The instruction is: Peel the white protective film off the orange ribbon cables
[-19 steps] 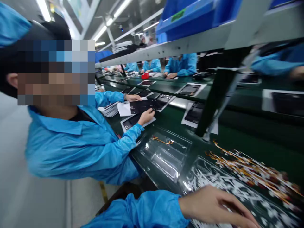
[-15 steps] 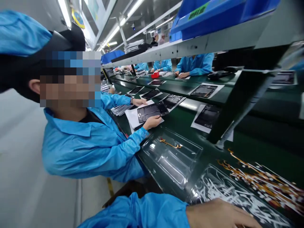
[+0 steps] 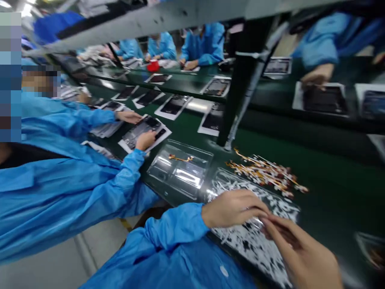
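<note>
My left hand (image 3: 236, 208) comes in from the blue sleeve, its fingers pinched together. Opposite it my right hand (image 3: 306, 251) is closed too, and the fingertips of both meet. Something small and partly shiny shows between them, too blurred to name. Beneath both hands lies a clear plastic tray (image 3: 293, 206) full of white paper-like strips (image 3: 255, 245). Just beyond is a loose heap of orange flex cables (image 3: 264, 172) with white and dark red ends.
Another clear tray (image 3: 162, 170) holds a single flex cable (image 3: 180, 158). At left a co-worker's hands (image 3: 146, 140) handle a dark device panel (image 3: 140, 130) on white paper. Similar panels line the green bench (image 3: 186, 128). A shelf post (image 3: 237, 88) stands behind the cables.
The view has swung right and down. My right hand has come into view, and my left hand now meets it over the strips. The co-worker's hand has shifted over the panel.
</note>
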`<move>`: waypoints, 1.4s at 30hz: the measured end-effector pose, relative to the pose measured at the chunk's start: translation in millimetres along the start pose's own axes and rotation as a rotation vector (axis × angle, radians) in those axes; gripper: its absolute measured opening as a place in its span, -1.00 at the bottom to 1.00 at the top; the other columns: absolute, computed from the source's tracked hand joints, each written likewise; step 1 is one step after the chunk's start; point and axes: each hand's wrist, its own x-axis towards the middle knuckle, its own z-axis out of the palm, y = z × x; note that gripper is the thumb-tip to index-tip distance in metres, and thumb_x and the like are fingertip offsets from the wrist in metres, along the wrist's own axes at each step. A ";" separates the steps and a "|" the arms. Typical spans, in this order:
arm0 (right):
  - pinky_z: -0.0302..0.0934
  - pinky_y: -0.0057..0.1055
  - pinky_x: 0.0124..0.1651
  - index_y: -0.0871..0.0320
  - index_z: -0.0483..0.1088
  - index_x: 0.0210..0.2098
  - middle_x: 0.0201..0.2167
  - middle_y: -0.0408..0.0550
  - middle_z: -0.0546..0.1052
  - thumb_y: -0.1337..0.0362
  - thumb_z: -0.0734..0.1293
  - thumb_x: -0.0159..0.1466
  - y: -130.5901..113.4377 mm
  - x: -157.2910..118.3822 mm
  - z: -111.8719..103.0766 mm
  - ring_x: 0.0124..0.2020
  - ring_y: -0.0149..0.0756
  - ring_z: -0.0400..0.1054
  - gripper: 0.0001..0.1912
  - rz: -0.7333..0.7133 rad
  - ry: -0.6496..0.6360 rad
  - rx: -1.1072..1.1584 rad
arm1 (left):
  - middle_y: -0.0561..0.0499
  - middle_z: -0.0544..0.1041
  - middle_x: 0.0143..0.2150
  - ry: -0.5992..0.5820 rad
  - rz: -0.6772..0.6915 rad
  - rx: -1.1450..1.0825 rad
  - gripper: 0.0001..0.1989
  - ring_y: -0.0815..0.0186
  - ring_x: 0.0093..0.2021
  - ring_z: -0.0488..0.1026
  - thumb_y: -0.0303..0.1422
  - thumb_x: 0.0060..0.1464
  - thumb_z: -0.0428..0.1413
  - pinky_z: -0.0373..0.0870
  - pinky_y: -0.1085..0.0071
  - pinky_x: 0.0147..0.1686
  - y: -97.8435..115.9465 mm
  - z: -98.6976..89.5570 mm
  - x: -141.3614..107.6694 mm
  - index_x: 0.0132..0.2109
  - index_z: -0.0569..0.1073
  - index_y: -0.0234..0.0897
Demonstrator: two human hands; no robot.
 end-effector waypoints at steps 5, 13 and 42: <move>0.51 -0.33 -0.28 0.03 0.60 -0.20 -0.41 -0.04 0.66 -0.07 0.38 0.29 -20.1 11.8 -1.0 -0.42 -0.17 0.59 -0.67 0.125 0.011 0.084 | -0.11 0.64 -0.05 0.057 -0.069 -0.110 -0.77 0.26 -0.08 0.59 -0.27 0.32 0.18 0.57 0.31 0.00 -0.5 1.7 5.5 0.02 0.56 -0.28; 0.48 -0.27 -0.18 0.06 0.59 -0.14 -0.30 -0.02 0.66 -0.02 0.41 0.30 -8.0 10.7 2.0 -0.33 -0.18 0.58 -0.69 0.202 0.022 0.183 | -0.04 0.68 -0.19 0.135 -0.074 -0.077 -0.90 0.30 -0.15 0.62 -0.36 0.29 0.21 0.58 0.34 -0.05 -6.2 5.6 14.5 -0.13 0.62 -0.27; 0.28 -0.39 -0.26 0.03 0.52 -0.18 -0.29 -0.12 0.58 0.07 0.37 0.38 -14.3 2.9 15.4 -0.33 -0.32 0.45 -0.81 0.178 0.229 -0.014 | -0.02 0.59 -0.27 0.222 -0.170 0.213 -0.91 0.36 -0.31 0.54 -0.51 0.23 0.12 0.55 0.42 -0.21 -27.8 22.6 -17.6 -0.18 0.53 -0.31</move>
